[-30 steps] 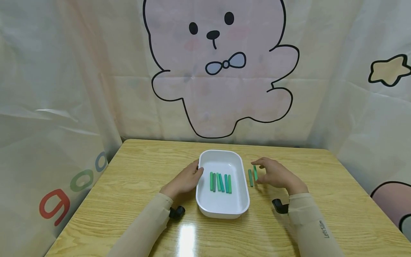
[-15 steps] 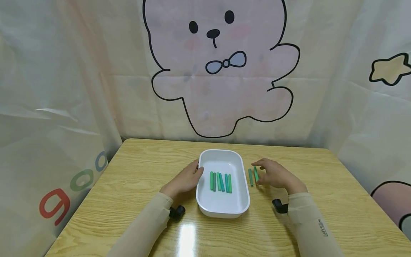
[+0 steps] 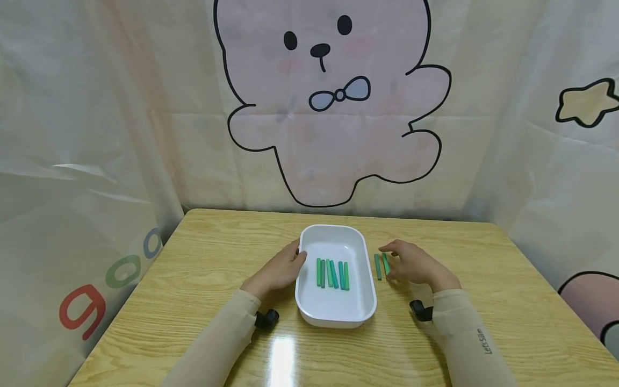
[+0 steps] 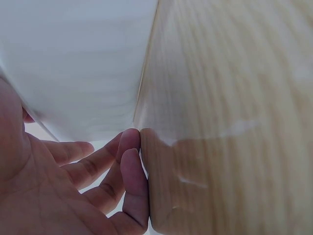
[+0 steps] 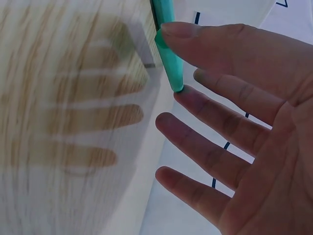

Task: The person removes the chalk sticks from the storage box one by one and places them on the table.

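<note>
My left hand (image 3: 277, 271) holds the left side of a white plastic tray (image 3: 333, 313), thumb over the rim and fingers against the outer wall (image 4: 83, 73). In a row inside lie several short green and teal sticks (image 3: 333, 274), slim like chalk. To the right of the tray, my right hand (image 3: 417, 263) pinches a bright green stick (image 3: 385, 263) lengthwise; its thumb is at the near end and a fingertip at the far end (image 5: 173, 73). A darker green stick (image 3: 378, 267) lies just left of that one, beside the tray.
The tray stands on a wood-grain table (image 3: 217, 236) whose back edge meets a curtain (image 3: 193, 161) printed with a cartoon bear. Black wrist cameras (image 3: 267, 320) sit under both sleeves. Light glares off the table's front part.
My right hand has come slightly down and nearer with the bright green stick, which now lies about level with the darker one. My left hand and the tray stay put.
</note>
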`<action>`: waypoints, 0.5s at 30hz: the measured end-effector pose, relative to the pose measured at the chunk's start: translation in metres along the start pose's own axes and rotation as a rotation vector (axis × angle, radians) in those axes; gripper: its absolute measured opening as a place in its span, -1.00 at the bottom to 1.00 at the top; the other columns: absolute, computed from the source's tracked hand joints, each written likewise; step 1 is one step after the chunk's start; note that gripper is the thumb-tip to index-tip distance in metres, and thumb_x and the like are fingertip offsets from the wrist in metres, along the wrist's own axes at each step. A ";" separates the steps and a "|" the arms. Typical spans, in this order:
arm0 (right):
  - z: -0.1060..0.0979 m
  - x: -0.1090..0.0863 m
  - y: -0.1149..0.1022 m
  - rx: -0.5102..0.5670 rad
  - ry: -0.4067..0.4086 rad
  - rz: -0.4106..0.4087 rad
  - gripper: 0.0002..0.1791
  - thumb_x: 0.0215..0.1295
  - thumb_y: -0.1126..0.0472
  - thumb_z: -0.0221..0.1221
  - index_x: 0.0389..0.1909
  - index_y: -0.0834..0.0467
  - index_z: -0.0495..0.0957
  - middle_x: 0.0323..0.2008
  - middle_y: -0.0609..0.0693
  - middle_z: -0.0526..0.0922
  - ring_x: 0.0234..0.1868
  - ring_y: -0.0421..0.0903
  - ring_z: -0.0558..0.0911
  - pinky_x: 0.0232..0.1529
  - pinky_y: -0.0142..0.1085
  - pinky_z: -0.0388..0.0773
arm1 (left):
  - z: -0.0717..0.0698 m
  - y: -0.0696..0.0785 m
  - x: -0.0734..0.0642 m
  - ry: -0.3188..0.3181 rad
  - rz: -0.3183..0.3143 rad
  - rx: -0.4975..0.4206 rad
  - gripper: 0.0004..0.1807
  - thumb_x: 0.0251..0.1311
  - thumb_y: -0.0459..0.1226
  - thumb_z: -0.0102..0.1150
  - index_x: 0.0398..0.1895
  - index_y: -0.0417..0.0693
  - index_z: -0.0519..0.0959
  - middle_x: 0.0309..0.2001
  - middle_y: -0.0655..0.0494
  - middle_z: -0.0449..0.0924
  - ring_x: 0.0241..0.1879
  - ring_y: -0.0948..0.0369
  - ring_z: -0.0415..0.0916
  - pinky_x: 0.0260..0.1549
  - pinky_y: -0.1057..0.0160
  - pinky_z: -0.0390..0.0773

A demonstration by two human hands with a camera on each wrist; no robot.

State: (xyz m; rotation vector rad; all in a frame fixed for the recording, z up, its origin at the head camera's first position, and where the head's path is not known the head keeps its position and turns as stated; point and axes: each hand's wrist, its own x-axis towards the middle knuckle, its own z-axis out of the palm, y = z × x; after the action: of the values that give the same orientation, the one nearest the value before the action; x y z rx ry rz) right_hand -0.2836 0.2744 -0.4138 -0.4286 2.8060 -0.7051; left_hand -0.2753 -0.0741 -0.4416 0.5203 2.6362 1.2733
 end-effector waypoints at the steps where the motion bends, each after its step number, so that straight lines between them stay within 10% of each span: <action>1: 0.000 0.000 0.000 -0.003 -0.001 0.002 -0.26 0.15 0.32 0.46 0.39 0.26 0.48 0.36 0.28 0.51 0.36 0.37 0.48 0.20 0.20 0.58 | 0.000 0.000 0.000 -0.001 0.000 -0.001 -0.35 0.66 -0.05 -0.30 0.67 -0.10 0.05 0.50 -0.15 0.33 0.45 -0.03 0.37 0.43 -0.12 0.39; 15: 0.002 0.001 0.001 -0.039 -0.003 -0.008 -0.24 0.09 0.29 0.52 0.36 0.27 0.51 0.33 0.31 0.53 0.35 0.37 0.48 0.25 0.23 0.53 | 0.000 0.001 0.000 0.000 -0.009 0.006 -0.35 0.66 -0.05 -0.30 0.67 -0.11 0.05 0.45 -0.17 0.39 0.40 -0.03 0.41 0.39 -0.10 0.44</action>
State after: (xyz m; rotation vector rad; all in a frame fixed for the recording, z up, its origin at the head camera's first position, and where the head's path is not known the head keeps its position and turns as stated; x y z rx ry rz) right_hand -0.2836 0.2738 -0.4161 -0.4472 2.8212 -0.6513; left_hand -0.2750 -0.0740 -0.4409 0.5085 2.6402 1.2633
